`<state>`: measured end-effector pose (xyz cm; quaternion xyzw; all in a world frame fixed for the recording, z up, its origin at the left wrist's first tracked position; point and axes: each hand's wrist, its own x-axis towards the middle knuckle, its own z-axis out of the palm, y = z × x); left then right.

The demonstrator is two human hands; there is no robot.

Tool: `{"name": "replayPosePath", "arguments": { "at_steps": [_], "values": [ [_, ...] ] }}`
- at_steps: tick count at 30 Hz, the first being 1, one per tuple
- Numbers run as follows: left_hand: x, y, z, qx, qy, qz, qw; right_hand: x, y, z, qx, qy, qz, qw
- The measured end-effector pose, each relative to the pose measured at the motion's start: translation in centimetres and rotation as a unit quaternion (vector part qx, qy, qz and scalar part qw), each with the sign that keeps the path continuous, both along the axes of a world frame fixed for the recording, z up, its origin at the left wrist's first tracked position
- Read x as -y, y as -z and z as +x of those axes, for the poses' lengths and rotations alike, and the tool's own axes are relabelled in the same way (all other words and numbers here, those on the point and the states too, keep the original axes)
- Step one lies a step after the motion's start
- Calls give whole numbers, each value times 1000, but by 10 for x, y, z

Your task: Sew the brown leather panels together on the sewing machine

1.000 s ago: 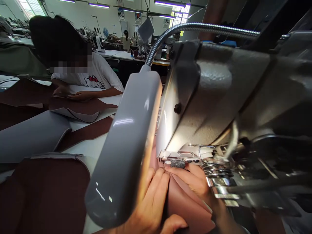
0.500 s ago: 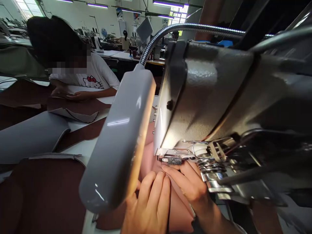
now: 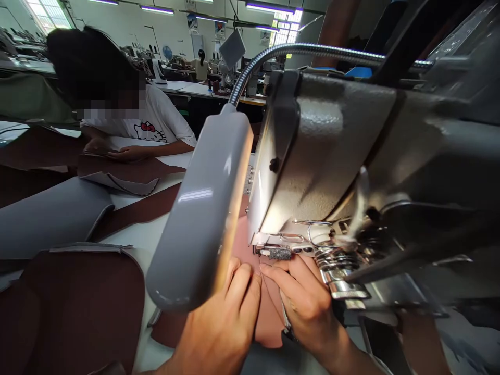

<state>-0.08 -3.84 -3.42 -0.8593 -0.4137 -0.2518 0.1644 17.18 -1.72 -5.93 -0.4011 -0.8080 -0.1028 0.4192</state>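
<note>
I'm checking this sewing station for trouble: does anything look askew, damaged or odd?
Nothing stands out. The left hand and right hand rest on the pinkish-brown piece under the sewing machine, with the lamp shining on it.

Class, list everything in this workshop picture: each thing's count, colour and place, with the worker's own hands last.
sewing machine: one, grey, right, above the hands
gooseneck lamp: one, grey, centre, lit
material piece: one, pinkish brown, under machine and hands
dark piece: one, dark brown, lower left
grey sheet: one, grey, left
table: one, white, left of centre
co-worker: one, white shirt, upper left
left hand: one, fingers flat on the material piece
right hand: one, fingers on it below the machine
</note>
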Motion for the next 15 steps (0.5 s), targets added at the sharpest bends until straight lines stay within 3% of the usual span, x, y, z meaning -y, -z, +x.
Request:
{"name": "replayPosePath", "arguments": {
  "at_steps": [8, 15],
  "values": [
    [-5, 8, -8, 42, 66, -6, 997, -4, -2, -5, -3, 13, 20, 1000],
    [-4, 30, -15, 13, 34, -63, 997, -3, -2, -4, 3, 14, 15, 1000]
  ]
}}
